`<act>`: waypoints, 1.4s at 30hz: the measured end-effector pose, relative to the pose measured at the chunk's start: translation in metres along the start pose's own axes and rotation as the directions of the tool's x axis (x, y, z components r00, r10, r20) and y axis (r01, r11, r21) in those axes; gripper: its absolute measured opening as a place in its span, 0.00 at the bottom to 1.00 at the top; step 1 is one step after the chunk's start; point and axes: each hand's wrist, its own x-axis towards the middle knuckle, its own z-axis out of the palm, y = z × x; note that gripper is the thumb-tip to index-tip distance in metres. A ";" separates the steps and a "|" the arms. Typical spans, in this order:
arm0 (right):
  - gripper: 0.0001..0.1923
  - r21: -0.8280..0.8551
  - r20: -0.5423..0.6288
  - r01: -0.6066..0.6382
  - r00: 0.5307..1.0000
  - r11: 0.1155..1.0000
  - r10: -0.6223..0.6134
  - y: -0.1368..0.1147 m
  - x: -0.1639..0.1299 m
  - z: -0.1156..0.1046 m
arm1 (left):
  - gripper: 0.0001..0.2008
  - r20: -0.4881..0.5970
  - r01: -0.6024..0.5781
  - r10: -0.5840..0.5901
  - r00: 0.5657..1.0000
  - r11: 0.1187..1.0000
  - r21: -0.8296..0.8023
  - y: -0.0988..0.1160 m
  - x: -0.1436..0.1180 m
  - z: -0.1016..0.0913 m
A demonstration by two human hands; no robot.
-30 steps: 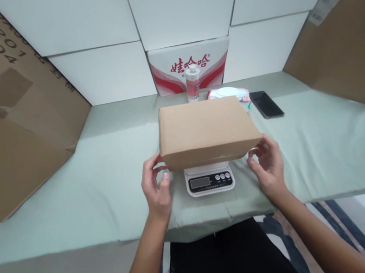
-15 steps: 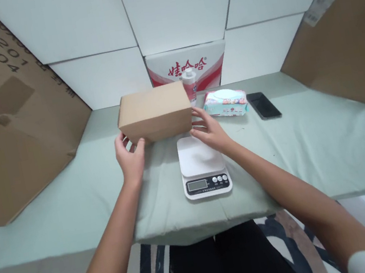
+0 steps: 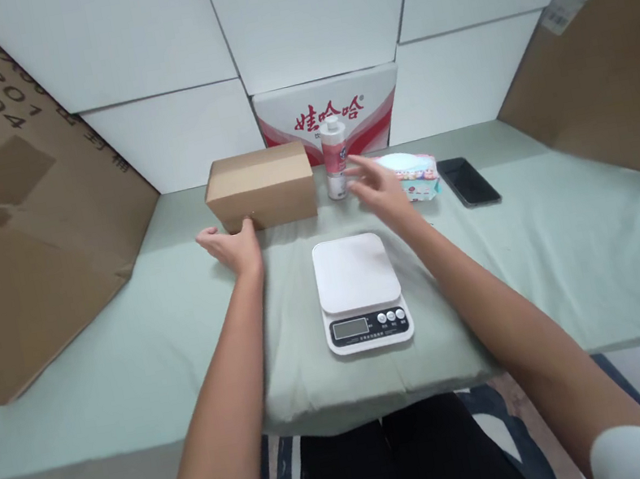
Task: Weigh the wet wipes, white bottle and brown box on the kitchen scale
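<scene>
A brown cardboard box (image 3: 279, 201) rests on the cloth-covered table, left of the middle. My left hand (image 3: 238, 247) is at its front left corner, fingers apart, the thumb touching the front side. Just right of the box stands a pink and white bottle (image 3: 335, 161) with a white cap. My right hand (image 3: 378, 184) hovers beside the bottle with thumb and fingers spread, gripping nothing. Behind that hand lies a pack of wipes (image 3: 420, 176), partly hidden. Nearer to me sits a white kitchen scale (image 3: 357, 274) with a bare plate and a blank display.
A black phone (image 3: 469, 182) lies right of the wipes. Large cardboard sheets stand at the left (image 3: 35, 240) and right (image 3: 594, 75). A white and red carton (image 3: 286, 117) stands against the tiled wall. The green cloth (image 3: 147, 352) drapes over the table's front edge.
The cardboard box has gone back and down onto the table. My right hand has left it and moved toward the bottle. My left hand has loosened and turned.
</scene>
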 end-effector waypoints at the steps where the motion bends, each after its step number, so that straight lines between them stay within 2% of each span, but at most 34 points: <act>1: 0.29 -0.101 -0.082 0.054 0.995 0.993 -0.062 0.002 0.000 -0.015 | 0.23 0.017 0.013 -0.013 1.000 1.000 -0.023 0.001 -0.002 0.003; 2: 0.28 -0.236 -0.132 0.075 0.985 0.969 -0.108 0.005 0.000 -0.031 | 0.18 0.066 -0.008 0.011 0.998 0.999 -0.044 0.003 -0.007 0.004; 3: 0.30 -0.387 -0.127 0.077 0.983 0.919 -0.136 0.009 0.002 -0.047 | 0.15 0.138 -0.063 0.071 0.988 0.996 -0.060 0.005 -0.012 0.004; 4: 0.34 -0.528 -0.073 0.073 0.989 0.846 -0.130 0.014 0.004 -0.061 | 0.13 0.216 -0.143 0.156 0.964 0.987 -0.074 0.007 -0.019 0.004; 6: 0.47 -0.712 0.097 0.092 0.995 0.696 -0.032 0.024 0.013 -0.084 | 0.14 0.363 -0.301 0.315 0.877 0.949 -0.097 0.013 -0.031 0.001; 7: 0.53 -0.756 0.181 0.118 0.983 0.643 0.032 0.029 0.019 -0.091 | 0.14 0.433 -0.357 0.365 0.824 0.928 -0.103 0.016 -0.036 0.000; 9: 0.59 -0.788 0.289 0.159 0.948 0.595 0.130 0.037 0.033 -0.098 | 0.12 0.576 -0.420 0.404 0.711 0.901 -0.113 0.019 -0.042 0.000; 12: 0.59 -0.811 0.318 0.153 0.926 0.565 0.204 0.043 0.052 -0.099 | 0.06 0.717 -0.469 0.422 0.554 0.870 -0.151 0.017 -0.042 0.002; 14: 0.56 -0.826 0.317 0.151 0.921 0.542 0.227 0.043 0.060 -0.098 | 0.07 0.750 -0.482 0.437 0.497 0.857 -0.181 0.014 -0.039 0.006; 16: 0.53 -0.830 0.328 0.163 0.916 0.533 0.231 0.041 0.063 -0.096 | 0.11 0.773 -0.485 0.429 0.468 0.856 -0.182 0.011 -0.037 0.009; 20: 0.47 -0.808 0.253 0.086 0.944 0.583 0.212 0.035 0.054 -0.095 | 0.12 0.809 -0.499 0.406 0.424 0.851 -0.166 0.008 -0.034 0.012; 23: 0.43 -0.712 0.171 -0.021 0.965 0.702 0.201 0.022 0.033 -0.094 | 0.11 0.799 -0.486 0.425 0.426 0.852 -0.195 0.008 -0.034 0.012; 26: 0.39 -0.584 0.131 -0.068 0.976 0.809 0.177 -0.007 0.002 -0.091 | 0.10 0.792 -0.472 0.426 0.436 0.858 -0.202 0.009 -0.034 0.011; 29: 0.39 -0.538 0.159 0.030 0.985 0.843 0.066 -0.052 -0.035 -0.080 | 0.10 0.785 -0.456 0.426 0.449 0.865 -0.208 0.009 -0.035 0.011; 31: 0.40 -0.566 0.231 0.148 0.973 0.811 -0.017 -0.083 -0.058 -0.068 | 0.10 0.783 -0.440 0.421 0.457 0.872 -0.212 0.008 -0.034 0.012; 35: 0.37 -0.633 0.424 0.323 0.905 0.704 -0.034 -0.124 -0.090 -0.040 | 0.11 0.786 -0.413 0.400 0.471 0.888 -0.205 0.006 -0.033 0.014; 39: 0.36 -0.677 0.525 0.418 0.851 0.606 0.000 -0.127 -0.099 -0.018 | 0.11 0.807 -0.398 0.370 0.461 0.899 -0.185 0.006 -0.032 0.014; 42: 0.36 -0.700 0.544 0.448 0.839 0.556 0.009 -0.119 -0.099 -0.010 | 0.11 0.810 -0.392 0.363 0.460 0.902 -0.181 0.007 -0.032 0.013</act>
